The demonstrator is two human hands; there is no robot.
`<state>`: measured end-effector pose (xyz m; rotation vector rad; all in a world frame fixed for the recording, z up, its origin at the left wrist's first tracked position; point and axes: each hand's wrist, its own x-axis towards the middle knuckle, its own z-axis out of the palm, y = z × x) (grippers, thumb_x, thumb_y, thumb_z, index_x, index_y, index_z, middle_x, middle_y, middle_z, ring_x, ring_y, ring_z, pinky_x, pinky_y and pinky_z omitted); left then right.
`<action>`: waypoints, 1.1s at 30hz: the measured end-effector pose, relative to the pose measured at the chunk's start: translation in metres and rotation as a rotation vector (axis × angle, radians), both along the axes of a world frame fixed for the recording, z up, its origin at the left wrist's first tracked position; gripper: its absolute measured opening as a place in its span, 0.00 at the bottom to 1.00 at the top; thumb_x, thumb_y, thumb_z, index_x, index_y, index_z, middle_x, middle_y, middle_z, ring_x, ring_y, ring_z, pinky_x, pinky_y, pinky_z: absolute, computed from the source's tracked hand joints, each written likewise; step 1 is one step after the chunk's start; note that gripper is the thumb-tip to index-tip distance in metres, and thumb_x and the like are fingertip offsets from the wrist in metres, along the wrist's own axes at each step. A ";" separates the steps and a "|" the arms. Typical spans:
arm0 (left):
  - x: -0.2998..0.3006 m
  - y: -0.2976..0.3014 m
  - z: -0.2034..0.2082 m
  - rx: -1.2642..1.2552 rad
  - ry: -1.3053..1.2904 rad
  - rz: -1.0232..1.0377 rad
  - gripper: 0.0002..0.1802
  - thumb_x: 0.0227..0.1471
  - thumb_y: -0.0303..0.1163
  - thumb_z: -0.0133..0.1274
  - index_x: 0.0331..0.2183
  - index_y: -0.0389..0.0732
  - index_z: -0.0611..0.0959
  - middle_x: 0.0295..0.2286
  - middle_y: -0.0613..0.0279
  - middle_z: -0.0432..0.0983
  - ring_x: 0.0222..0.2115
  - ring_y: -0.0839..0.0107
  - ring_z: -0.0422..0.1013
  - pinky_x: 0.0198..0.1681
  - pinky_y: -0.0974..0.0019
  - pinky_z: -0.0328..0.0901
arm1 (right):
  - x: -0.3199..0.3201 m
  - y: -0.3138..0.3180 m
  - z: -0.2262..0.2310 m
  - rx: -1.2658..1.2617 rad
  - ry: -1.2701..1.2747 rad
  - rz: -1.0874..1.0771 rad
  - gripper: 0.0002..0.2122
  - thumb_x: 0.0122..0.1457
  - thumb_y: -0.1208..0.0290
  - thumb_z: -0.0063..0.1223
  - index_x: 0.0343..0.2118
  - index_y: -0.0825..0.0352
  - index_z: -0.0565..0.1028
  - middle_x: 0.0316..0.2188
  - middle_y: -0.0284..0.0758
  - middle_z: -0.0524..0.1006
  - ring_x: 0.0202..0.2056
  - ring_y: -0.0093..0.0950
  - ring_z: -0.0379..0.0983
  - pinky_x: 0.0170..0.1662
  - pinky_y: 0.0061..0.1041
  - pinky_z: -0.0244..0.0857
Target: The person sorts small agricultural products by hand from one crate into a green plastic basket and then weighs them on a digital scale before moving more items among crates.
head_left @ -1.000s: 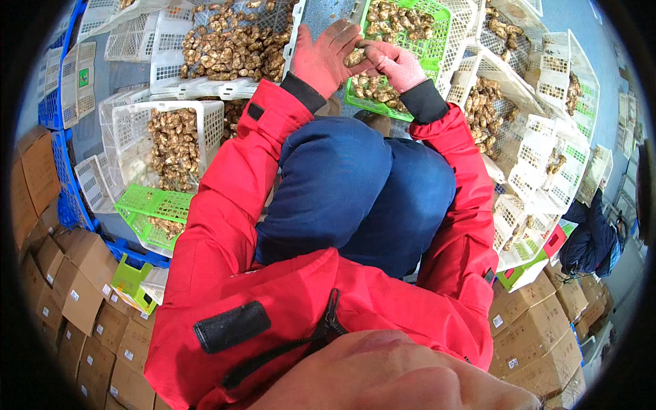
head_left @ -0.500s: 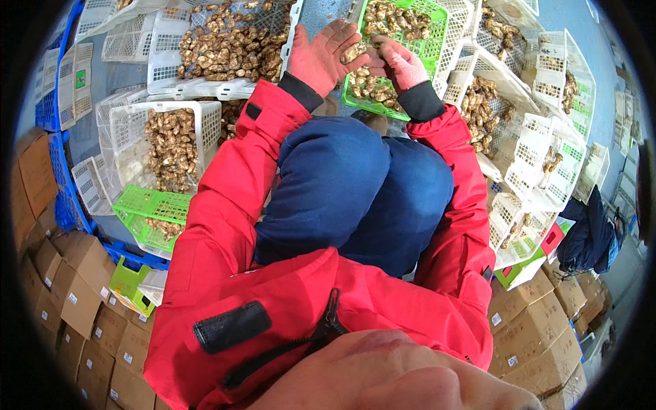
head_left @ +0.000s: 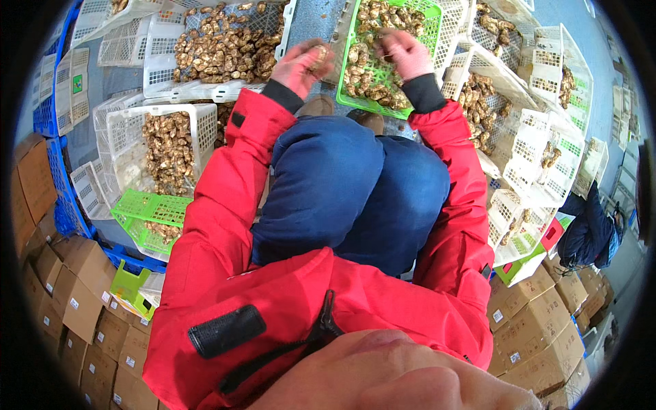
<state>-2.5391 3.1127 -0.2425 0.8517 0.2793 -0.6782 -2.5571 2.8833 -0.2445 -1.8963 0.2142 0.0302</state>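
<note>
My left hand (head_left: 295,71) is curled around a stubby brown-and-cream mushroom (head_left: 318,57), between a large white crate and a green basket. My right hand (head_left: 410,57) reaches over the green basket (head_left: 380,104), its thumb and fingers drawn together just above the contents; whatever they grip, if anything, is hidden. Similar lumpy mushrooms (head_left: 362,76) lie along the basket's left side and far end, with bare green mesh showing in the middle. Many more mushrooms (head_left: 229,51) fill the large white crate (head_left: 205,90) on my left.
A white basket (head_left: 123,147) of mushrooms and a small green basket (head_left: 154,205) stand on the left. More white baskets (head_left: 540,154) with mushrooms crowd the right. Cardboard boxes (head_left: 85,294) are stacked behind me on both sides. My knees (head_left: 355,184) are just below the green basket.
My hands were close together over the green basket's edge with a mushroom between them. They have parted: the left moved left and closed around the mushroom, the right moved over the basket's contents.
</note>
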 end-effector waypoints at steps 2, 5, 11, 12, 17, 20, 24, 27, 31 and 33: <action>0.016 0.037 -0.033 -0.262 0.122 0.217 0.18 0.48 0.31 0.41 0.41 0.32 0.63 0.38 0.49 0.64 0.39 0.61 0.64 0.42 0.63 0.63 | 0.019 -0.038 -0.020 -0.328 -0.056 -0.135 0.11 0.48 0.66 0.43 0.35 0.59 0.72 0.25 0.35 0.74 0.27 0.27 0.70 0.33 0.24 0.63; 0.021 0.055 -0.031 -0.151 0.511 0.637 0.29 0.47 0.36 0.43 0.45 0.31 0.52 0.39 0.42 0.61 0.40 0.51 0.62 0.46 0.55 0.59 | 0.043 -0.050 -0.040 -0.766 0.144 -0.032 0.14 0.47 0.57 0.43 0.35 0.56 0.72 0.29 0.35 0.74 0.31 0.33 0.70 0.37 0.29 0.62; -0.015 0.011 -0.037 -0.375 0.299 -0.150 0.17 0.51 0.38 0.37 0.41 0.39 0.66 0.38 0.51 0.67 0.39 0.62 0.65 0.40 0.63 0.63 | 0.069 -0.012 -0.062 -1.125 0.310 -0.083 0.15 0.45 0.56 0.44 0.33 0.59 0.71 0.32 0.38 0.73 0.35 0.34 0.69 0.38 0.32 0.61; -0.016 0.003 -0.023 -0.252 0.238 -0.232 0.18 0.51 0.38 0.38 0.42 0.38 0.66 0.38 0.52 0.67 0.39 0.64 0.65 0.39 0.64 0.64 | 0.063 -0.014 -0.058 -0.953 0.278 -0.155 0.15 0.44 0.57 0.44 0.31 0.61 0.71 0.30 0.39 0.73 0.34 0.35 0.69 0.37 0.33 0.61; -0.013 -0.011 -0.009 -0.079 0.083 -0.245 0.26 0.48 0.42 0.44 0.46 0.41 0.61 0.40 0.57 0.66 0.39 0.68 0.65 0.36 0.67 0.65 | 0.020 -0.013 -0.047 0.178 0.127 -0.169 0.10 0.45 0.72 0.51 0.32 0.70 0.71 0.20 0.30 0.72 0.23 0.17 0.66 0.25 0.17 0.59; -0.014 -0.013 -0.004 -0.212 0.019 -0.207 0.28 0.47 0.40 0.46 0.48 0.41 0.59 0.37 0.62 0.67 0.39 0.68 0.65 0.37 0.69 0.65 | -0.009 0.034 -0.004 0.331 0.175 0.096 0.12 0.49 0.69 0.48 0.36 0.69 0.70 0.22 0.29 0.72 0.22 0.16 0.66 0.25 0.16 0.59; -0.016 -0.003 -0.015 -0.199 0.031 -0.143 0.24 0.47 0.27 0.44 0.48 0.38 0.59 0.36 0.61 0.67 0.39 0.68 0.66 0.37 0.71 0.65 | 0.004 0.014 0.008 0.239 0.124 -0.012 0.11 0.51 0.68 0.45 0.36 0.68 0.70 0.22 0.28 0.72 0.22 0.16 0.66 0.26 0.15 0.60; -0.017 0.000 -0.015 -0.152 0.073 -0.058 0.23 0.47 0.24 0.43 0.47 0.38 0.60 0.36 0.56 0.68 0.39 0.64 0.65 0.40 0.68 0.64 | 0.024 -0.022 -0.003 0.257 0.067 -0.209 0.10 0.51 0.72 0.42 0.33 0.70 0.71 0.21 0.27 0.71 0.23 0.16 0.67 0.27 0.14 0.60; -0.017 0.008 -0.032 -0.524 0.046 -0.054 0.24 0.43 0.19 0.42 0.46 0.40 0.62 0.45 0.53 0.59 0.45 0.62 0.60 0.46 0.63 0.60 | 0.046 -0.051 -0.012 -0.705 0.085 -0.112 0.12 0.48 0.66 0.42 0.36 0.59 0.71 0.24 0.35 0.74 0.28 0.31 0.70 0.32 0.26 0.62; -0.012 -0.003 -0.016 -0.495 0.099 -0.100 0.20 0.45 0.21 0.43 0.44 0.40 0.64 0.44 0.53 0.61 0.43 0.63 0.62 0.43 0.65 0.62 | 0.055 -0.080 -0.060 -0.914 -0.111 -0.052 0.13 0.46 0.66 0.44 0.37 0.55 0.70 0.33 0.38 0.71 0.34 0.35 0.67 0.38 0.30 0.61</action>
